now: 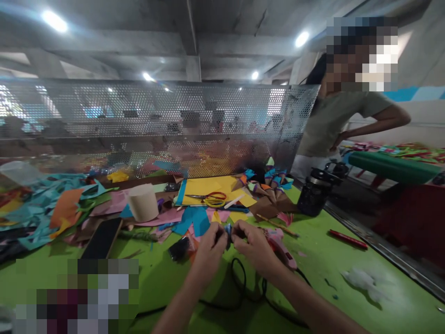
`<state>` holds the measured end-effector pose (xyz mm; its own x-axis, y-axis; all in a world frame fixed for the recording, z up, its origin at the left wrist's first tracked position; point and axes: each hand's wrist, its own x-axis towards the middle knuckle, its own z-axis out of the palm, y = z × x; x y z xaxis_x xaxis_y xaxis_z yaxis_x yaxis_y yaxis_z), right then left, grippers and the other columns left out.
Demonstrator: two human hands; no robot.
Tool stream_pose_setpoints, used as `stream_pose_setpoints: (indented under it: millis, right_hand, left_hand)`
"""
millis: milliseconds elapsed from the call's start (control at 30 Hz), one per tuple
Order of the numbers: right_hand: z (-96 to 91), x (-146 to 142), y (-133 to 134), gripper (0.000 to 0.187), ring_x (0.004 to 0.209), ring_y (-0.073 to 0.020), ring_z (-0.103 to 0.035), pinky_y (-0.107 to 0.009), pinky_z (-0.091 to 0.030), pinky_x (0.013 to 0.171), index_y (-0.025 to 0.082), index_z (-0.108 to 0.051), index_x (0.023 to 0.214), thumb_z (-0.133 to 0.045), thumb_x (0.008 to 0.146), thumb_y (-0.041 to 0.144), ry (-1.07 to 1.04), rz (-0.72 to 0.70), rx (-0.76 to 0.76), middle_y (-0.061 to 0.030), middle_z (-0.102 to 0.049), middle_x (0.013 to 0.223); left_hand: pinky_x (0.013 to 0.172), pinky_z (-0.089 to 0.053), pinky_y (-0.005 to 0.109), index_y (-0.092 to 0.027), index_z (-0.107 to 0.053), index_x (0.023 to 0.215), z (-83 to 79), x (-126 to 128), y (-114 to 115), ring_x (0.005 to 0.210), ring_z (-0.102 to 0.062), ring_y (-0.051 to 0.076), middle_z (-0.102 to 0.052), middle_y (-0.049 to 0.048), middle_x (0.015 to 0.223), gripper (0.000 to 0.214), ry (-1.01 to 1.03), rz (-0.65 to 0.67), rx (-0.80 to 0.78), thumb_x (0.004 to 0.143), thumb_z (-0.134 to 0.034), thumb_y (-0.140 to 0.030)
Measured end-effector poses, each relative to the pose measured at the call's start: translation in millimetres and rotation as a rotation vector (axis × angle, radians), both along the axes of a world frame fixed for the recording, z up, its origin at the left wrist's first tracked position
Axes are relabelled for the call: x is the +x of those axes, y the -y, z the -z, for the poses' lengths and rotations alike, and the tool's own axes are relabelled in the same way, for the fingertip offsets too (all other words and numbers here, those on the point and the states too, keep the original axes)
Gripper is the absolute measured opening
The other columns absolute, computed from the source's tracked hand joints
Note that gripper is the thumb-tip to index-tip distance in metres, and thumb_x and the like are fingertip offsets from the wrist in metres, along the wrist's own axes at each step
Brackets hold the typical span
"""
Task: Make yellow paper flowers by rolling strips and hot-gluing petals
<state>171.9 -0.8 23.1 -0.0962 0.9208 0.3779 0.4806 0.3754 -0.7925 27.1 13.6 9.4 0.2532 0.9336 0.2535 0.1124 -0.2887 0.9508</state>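
My left hand (214, 241) and my right hand (247, 237) meet over the green table, their fingertips pinched on a small blue piece (228, 230) between them. Its exact kind is too small to make out. Just behind my right hand lies a pink glue gun (282, 248), partly covered by my wrist. A dark packet (179, 249) rests left of my left hand. Beyond my fingers are blue felt-like scraps (194, 221) and a yellow sheet (198, 186) carrying yellow-handled scissors (214, 199).
A black cable (239, 297) loops below my hands. Left are a phone (102, 237), a white roll (142, 203) and teal scraps (38, 218). Right are a dark jug (314, 191), a red pen (348, 239) and white stuffing (365, 283). A person (333, 120) stands behind; a perforated screen (156, 125) backs the table.
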Motion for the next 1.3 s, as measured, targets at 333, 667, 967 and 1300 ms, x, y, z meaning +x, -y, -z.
stream_pose_setpoints:
  millis: [333,667,967,1300]
  right_hand:
    - [-5.9,3.9,1.2,0.018,0.066,-0.0135,-0.047,-0.024,-0.037,0.058,0.020,-0.050,0.077,-0.051,0.089,0.033,-0.077,-0.100,-0.098,0.0028,-0.051,0.071]
    - [-4.9,3.7,0.9,0.015,0.069,-0.0153,-0.051,-0.026,-0.037,0.061,0.021,-0.050,0.078,-0.053,0.091,0.029,0.136,-0.055,-0.042,0.0013,-0.056,0.074]
    - [-10.2,4.5,5.6,0.010,0.066,-0.0170,-0.051,-0.028,-0.033,0.060,0.021,-0.048,0.074,-0.051,0.083,0.020,0.251,0.010,-0.007,-0.0001,-0.058,0.071]
    - [-7.7,5.4,3.2,0.014,0.063,-0.0154,-0.047,-0.027,-0.031,0.059,0.021,-0.044,0.067,-0.049,0.075,0.011,0.261,0.010,0.031,0.0020,-0.051,0.066]
  left_hand:
    - [0.060,-0.034,0.025,-0.020,-0.045,0.073,-2.1,-3.3,-4.1,0.064,-0.040,0.013,-0.042,-0.0043,0.067,0.018,0.134,0.001,-0.067,0.084,-0.052,-0.032]
    - [0.064,-0.036,0.025,-0.018,-0.049,0.075,-2.0,-2.3,-4.9,0.067,-0.041,0.012,-0.044,-0.0035,0.069,0.024,0.259,0.114,-0.115,0.083,-0.059,-0.039]
    - [0.070,-0.037,0.026,-0.019,-0.051,0.079,-0.1,-5.1,-0.5,0.077,-0.044,0.016,-0.049,0.0005,0.079,0.020,-0.015,0.064,0.119,0.093,-0.049,-0.034]
    - [0.071,-0.038,0.027,-0.020,-0.055,0.080,-0.7,-4.5,-0.5,0.080,-0.048,0.018,-0.052,0.0017,0.080,0.016,-0.087,0.049,0.148,0.092,-0.049,-0.027]
